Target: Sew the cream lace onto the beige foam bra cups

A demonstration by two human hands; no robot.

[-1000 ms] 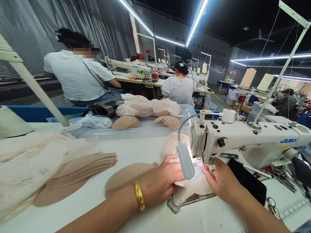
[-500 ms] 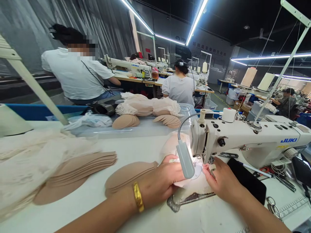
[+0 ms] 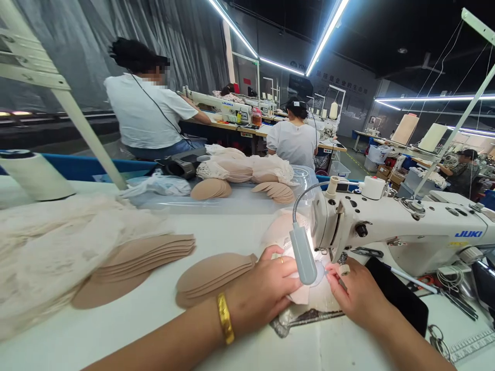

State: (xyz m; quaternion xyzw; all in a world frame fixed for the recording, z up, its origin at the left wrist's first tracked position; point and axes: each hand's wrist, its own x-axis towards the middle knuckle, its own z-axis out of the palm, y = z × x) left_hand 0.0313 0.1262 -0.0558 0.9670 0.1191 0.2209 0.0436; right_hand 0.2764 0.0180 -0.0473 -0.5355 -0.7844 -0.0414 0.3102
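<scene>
One piece of pale fabric (image 3: 299,294) lies on the bed of the sewing machine (image 3: 386,219), lit by a small grey lamp (image 3: 303,257) hanging just above it. My left hand (image 3: 266,286) rests on the fabric with fingers bent — the lamp covers the fingertips, so I cannot tell whether they grip it or only press. My right hand (image 3: 359,288) is narrow, thumb and forefinger drawn together on the fabric's edge beside the needle area. A gold bracelet (image 3: 225,318) circles my left wrist.

Just beyond that wrist sits a stack of beige pads (image 3: 212,278); farther left, more of them fan out against a heap of white lace (image 3: 58,252). Near my right forearm lie a flat black object (image 3: 398,293), a pen (image 3: 413,281), some metal rings (image 3: 439,340) and a clear ruler (image 3: 474,345). Past the table (image 3: 154,330), two co-workers in white tops (image 3: 150,121) sit with their backs mostly toward me — well apart from my hands.
</scene>
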